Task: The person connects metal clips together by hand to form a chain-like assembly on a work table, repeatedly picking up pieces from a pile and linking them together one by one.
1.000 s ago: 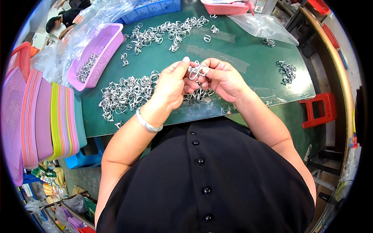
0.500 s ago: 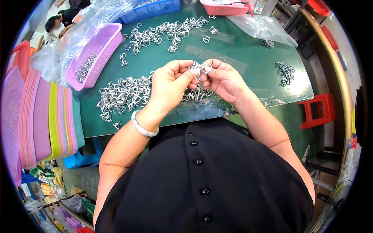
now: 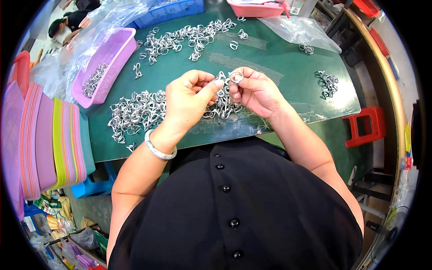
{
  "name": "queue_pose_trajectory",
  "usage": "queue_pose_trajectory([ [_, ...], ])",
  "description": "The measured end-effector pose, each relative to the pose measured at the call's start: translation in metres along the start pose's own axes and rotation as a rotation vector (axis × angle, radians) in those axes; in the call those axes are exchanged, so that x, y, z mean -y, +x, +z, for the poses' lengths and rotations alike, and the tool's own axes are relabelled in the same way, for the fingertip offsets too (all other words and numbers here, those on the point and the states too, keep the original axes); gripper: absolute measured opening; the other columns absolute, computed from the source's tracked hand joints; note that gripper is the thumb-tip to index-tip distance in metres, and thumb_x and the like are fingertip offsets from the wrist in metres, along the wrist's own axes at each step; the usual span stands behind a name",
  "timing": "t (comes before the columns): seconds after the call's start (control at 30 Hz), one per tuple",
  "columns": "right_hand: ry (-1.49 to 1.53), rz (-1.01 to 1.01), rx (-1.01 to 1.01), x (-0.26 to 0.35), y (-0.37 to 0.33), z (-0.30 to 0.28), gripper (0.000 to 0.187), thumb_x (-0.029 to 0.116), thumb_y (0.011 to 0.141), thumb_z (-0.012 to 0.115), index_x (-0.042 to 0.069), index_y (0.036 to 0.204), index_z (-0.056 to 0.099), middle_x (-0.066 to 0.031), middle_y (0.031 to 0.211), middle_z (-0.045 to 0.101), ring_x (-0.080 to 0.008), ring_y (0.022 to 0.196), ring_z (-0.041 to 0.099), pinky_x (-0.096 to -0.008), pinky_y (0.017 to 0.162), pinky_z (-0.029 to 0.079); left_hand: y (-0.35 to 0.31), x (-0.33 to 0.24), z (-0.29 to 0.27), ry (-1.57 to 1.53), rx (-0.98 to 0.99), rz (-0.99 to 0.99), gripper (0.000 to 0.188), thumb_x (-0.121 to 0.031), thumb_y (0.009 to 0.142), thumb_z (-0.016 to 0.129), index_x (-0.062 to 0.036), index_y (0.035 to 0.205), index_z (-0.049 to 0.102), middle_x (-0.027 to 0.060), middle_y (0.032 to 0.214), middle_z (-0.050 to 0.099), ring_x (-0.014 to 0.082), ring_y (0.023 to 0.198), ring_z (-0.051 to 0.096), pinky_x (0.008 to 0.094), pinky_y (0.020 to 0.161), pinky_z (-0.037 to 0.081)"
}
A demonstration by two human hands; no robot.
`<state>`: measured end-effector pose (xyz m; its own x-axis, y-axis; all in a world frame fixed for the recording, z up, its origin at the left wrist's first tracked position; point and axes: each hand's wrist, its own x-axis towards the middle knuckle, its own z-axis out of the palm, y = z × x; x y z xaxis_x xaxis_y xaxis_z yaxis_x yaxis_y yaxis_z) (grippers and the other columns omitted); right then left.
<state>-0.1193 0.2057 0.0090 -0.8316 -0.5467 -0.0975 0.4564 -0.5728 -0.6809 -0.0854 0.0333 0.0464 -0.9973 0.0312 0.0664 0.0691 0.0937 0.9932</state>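
Silvery ring [image 3: 231, 78] pinched by the right hand [image 3: 258, 92] at one o'clock

The clock face is centred on the middle of the head view. At nine o'clock, nested baskets [image 3: 45, 139] in lilac, orange-pink, lime and teal are stacked beside the green table [image 3: 168, 65]. At ten, a long lilac basket [image 3: 119, 68] is set aslant, its lower end partly filled with metal rings. Between nine and ten, a broad heap of rings [image 3: 139, 110] is spread on the tabletop. Just past eleven, a blue crate [image 3: 171, 12] is seen at the far edge, and a looser heap [image 3: 186, 36] is scattered in front of it.

At eleven, the left hand [image 3: 186, 99] is curled, its thumb tip brought against metal pieces; whether these are gripped cannot be told. A pale bangle [image 3: 158, 148] is worn on that wrist. The ring is held between right thumb and forefinger, just beside the left thumb, above more piled rings. At one, a clear bag [image 3: 299, 28] is laid flat; at two, a small cluster [image 3: 328, 84] is left apart. At three, a red stool [image 3: 381, 122] is placed beyond the table's edge
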Motion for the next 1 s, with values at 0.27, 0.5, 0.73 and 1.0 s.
queue_pose_trajectory([
  [0.27, -0.172, -0.084, -0.046, 0.001, -0.001, 0.000, 0.005, 0.007, 0.084, 0.050, 0.003, 0.086, 0.053, -0.0045, 0.072, 0.056, -0.0111, 0.061, 0.052, -0.0239, 0.058, 0.044, 0.001, 0.014, -0.004, 0.314, 0.013, 0.164, 0.014, -0.007, 0.074, 0.066, 0.0020, 0.082, 0.059, 0.0038, 0.068, 0.060, 0.0069, 0.057, 0.055, 0.0186, 0.051, 0.044],
  [0.5, -1.312, -0.853, -0.089, 0.007, -0.007, 0.002, 0.011, -0.003, 0.073, 0.056, 0.001, 0.083, 0.054, -0.0079, 0.073, 0.056, -0.0193, 0.068, 0.056, -0.0291, 0.059, 0.044, -0.002, 0.026, -0.005, 0.601, 0.028, 0.411, 0.015, -0.013, 0.068, 0.068, -0.0051, 0.077, 0.058, 0.0065, 0.066, 0.055, 0.0178, 0.053, 0.053, 0.0277, 0.049, 0.042],
  [0.73, -1.608, -1.141, 0.001, 0.008, -0.011, 0.004, 0.019, -0.006, 0.066, 0.057, 0.002, 0.082, 0.054, -0.0105, 0.076, 0.056, -0.0277, 0.068, 0.054, -0.0336, 0.060, 0.045, -0.005, 0.032, -0.007, 0.652, 0.060, 0.452, 0.019, -0.004, 0.066, 0.069, -0.0039, 0.082, 0.058, 0.0052, 0.070, 0.055, 0.0130, 0.055, 0.053, 0.0243, 0.051, 0.044],
  [1.0, -1.697, -0.870, 0.143, 0.023, -0.005, -0.006, 0.019, 0.010, 0.071, 0.060, 0.003, 0.087, 0.056, -0.0104, 0.085, 0.057, -0.0290, 0.080, 0.055, -0.0377, 0.069, 0.044, -0.005, 0.027, -0.009, 0.667, 0.098, 0.461, 0.020, -0.007, 0.066, 0.069, -0.0023, 0.084, 0.060, 0.0056, 0.072, 0.054, 0.0138, 0.058, 0.052, 0.0253, 0.053, 0.043],
])
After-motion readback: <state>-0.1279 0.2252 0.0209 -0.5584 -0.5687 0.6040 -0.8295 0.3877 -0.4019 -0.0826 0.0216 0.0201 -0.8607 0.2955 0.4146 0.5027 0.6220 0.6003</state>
